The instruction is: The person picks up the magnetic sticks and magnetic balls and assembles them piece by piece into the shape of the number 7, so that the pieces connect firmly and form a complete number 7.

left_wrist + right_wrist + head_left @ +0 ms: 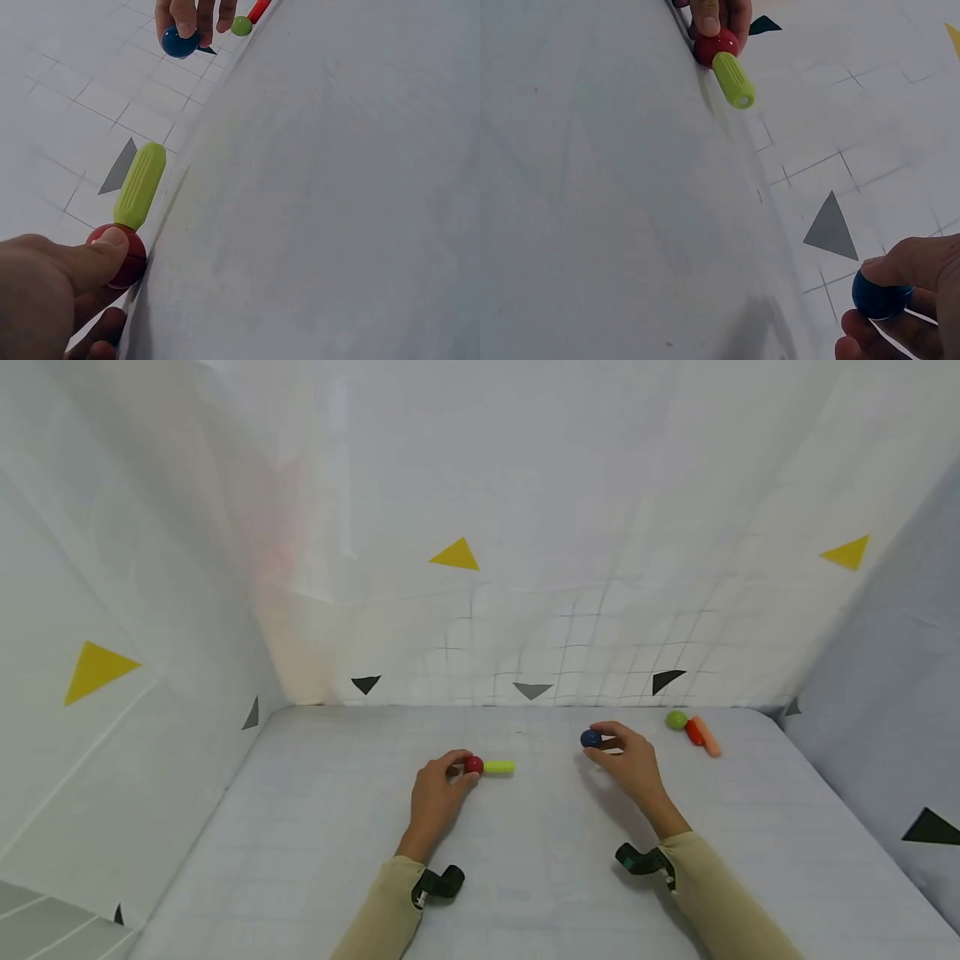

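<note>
We see the left hand (435,793) pinching a red ball (473,765) between thumb and fingers, low against the white tabletop (525,877). A yellow-green ribbed stick (499,767) is joined to that red ball and points away from the hand, toward the right hand's side; in the left wrist view the thumb (97,259) presses on top of the ball and the stick lies flat on the table.

To the right of the red ball, well apart from it, our right hand (630,764) grips a dark blue ball (591,738) with curled fingertips. In the right wrist view the thumb (904,262) sits over the ball and the fingers close under it. We cannot tell whether this ball touches the table.

Farther right of the red ball, beyond the right hand and near the back edge of the table, lies a green ball (677,719) touching a red-and-orange stick (703,735), untouched by either hand.

White sheets printed with yellow and dark triangles (455,555) stand behind and beside the table. Both forearms wear beige sleeves (390,910).
</note>
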Motion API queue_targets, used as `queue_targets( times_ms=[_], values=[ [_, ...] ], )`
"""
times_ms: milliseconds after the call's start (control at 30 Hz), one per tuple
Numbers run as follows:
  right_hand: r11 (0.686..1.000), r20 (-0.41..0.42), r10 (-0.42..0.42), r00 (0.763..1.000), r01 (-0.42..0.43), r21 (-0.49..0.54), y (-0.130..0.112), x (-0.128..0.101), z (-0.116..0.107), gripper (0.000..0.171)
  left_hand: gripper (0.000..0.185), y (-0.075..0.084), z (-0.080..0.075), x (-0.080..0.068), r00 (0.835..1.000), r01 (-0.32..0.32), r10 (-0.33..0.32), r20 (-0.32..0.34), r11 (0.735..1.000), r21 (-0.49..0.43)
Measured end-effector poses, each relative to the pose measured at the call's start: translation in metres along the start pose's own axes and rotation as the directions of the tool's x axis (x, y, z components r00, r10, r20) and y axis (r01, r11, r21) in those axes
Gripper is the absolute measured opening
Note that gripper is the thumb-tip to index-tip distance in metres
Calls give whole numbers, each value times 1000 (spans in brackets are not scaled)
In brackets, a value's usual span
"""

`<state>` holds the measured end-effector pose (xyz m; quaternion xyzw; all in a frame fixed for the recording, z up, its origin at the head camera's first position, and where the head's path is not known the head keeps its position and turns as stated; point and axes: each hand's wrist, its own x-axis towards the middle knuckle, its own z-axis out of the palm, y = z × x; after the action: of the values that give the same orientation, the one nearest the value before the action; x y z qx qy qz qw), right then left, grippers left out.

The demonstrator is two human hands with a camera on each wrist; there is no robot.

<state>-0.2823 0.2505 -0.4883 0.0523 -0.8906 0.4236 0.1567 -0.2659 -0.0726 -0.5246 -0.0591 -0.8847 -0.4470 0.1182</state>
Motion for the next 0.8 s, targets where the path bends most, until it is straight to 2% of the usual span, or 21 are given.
queue_targets(
  times_ms=[400,800],
  values=[
    [996,71,-33,997,28,80,-15,-3,23,41,36,0,-7,-4,1000,3,-3,6,1000,-7],
    [992,126,-76,989,62,107,-23,-12,37,42,38,2,-7,-7,1000,-3,3,9,1000,-14]
  ],
)
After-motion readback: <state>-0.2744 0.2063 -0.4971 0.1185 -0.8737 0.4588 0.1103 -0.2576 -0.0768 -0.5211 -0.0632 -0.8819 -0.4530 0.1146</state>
